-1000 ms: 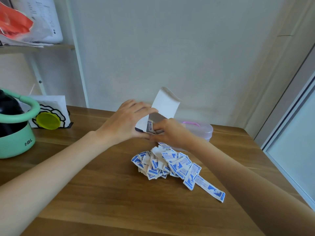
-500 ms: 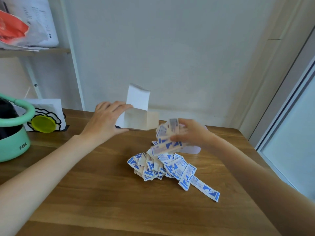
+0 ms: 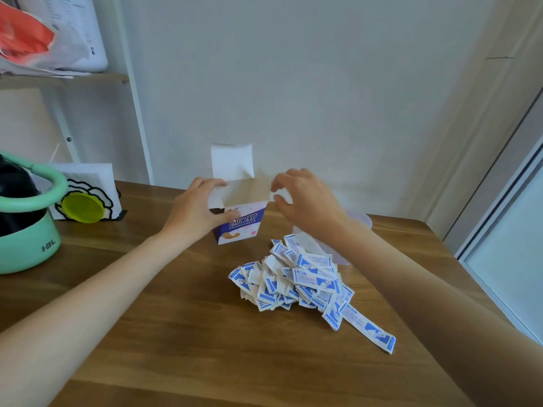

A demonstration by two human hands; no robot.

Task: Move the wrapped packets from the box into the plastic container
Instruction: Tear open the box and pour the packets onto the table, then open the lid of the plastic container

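Left hand [image 3: 197, 218] grips the box [image 3: 239, 221], fingers wrapped over its left side and thumb on the printed front. Small cardboard carton, purple and white print, white top flap standing straight up, mouth open. It sits tilted above the wooden table [image 3: 176, 333], near the far edge.

Right hand [image 3: 305, 201] hovers just beside the box's right edge, fingers loosely curled, holding nothing that can be made out; a small white scrap near the fingertips is too blurred to identify.

Wrapped packets [image 3: 296, 282]: loose heap on the table in front of the box, thin flat paper sachets, white with blue print, crinkled and overlapping. One longer strip trails out toward the near right.

Plastic container [image 3: 361, 221]: translucent, pale, rounded, behind the heap and mostly hidden by the right forearm.

Far left: mint-green rounded appliance [image 3: 26, 245] with a looped handle; beside it a white card holder with a yellow-green disc [image 3: 83, 207].
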